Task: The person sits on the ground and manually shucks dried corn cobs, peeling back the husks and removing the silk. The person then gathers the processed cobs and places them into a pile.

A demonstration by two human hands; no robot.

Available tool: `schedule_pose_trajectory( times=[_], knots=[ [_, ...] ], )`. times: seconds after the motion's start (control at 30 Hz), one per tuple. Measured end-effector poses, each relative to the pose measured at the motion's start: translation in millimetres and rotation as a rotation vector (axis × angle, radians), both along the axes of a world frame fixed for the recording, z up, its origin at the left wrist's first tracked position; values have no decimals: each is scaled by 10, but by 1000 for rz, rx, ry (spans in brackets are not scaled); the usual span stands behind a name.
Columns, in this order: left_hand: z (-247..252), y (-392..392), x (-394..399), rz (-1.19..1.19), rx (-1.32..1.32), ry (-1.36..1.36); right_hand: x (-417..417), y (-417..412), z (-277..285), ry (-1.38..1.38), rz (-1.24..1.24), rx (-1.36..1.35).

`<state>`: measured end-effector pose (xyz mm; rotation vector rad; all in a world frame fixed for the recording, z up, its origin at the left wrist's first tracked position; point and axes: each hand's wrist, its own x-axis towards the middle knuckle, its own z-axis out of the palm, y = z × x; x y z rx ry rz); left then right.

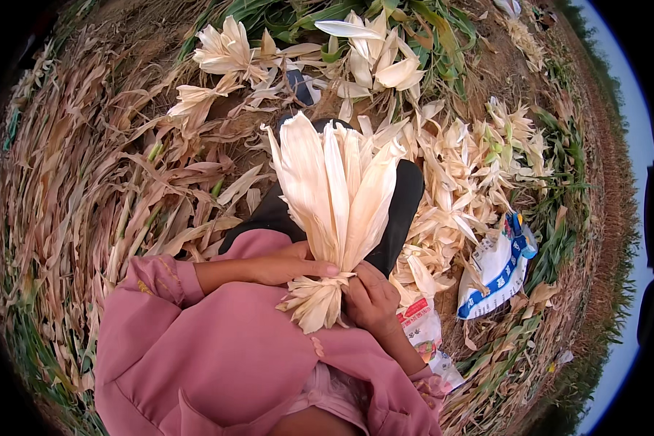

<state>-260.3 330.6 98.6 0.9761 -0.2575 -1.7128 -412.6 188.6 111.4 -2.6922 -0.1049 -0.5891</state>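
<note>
A fan-shaped bundle of dry corn husks (338, 191) stands up from my two hands, over my lap. My left hand (291, 265) is closed around its narrow neck, with the thumb lying across the front. On the other side of the neck, the fingers of my right hand (371, 297) pinch the husks close to a thin strip wound there. Below the neck the short husk ends (316, 302) spread out against my pink jacket (223, 338). The fingers behind the bundle are hidden.
Loose pale husks (452, 180) lie heaped to my right, beside a white and blue printed plastic bag (496, 278) and another printed bag (422, 327). Ahead lie several husk bundles (226, 49) and green corn leaves (441, 32). Dry corn stalks (87, 180) cover the ground at left.
</note>
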Motion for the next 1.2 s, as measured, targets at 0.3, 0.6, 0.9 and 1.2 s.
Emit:
schedule_pose_trajectory(
  times=[0.3,0.6,0.9,1.2],
  knots=[
    [41,-98,740,932,-119,-289,333,84,-27,37,-170,191],
    [-687,596,2553,1250,406,-693,334,158,-186,200,-268,252],
    [-753,17,912,709,112,-1856,144,192,-345,340,-381,267],
    [-1104,-50,201,-462,-150,-1326,169,413,-352,287,-446,331]
  ],
)
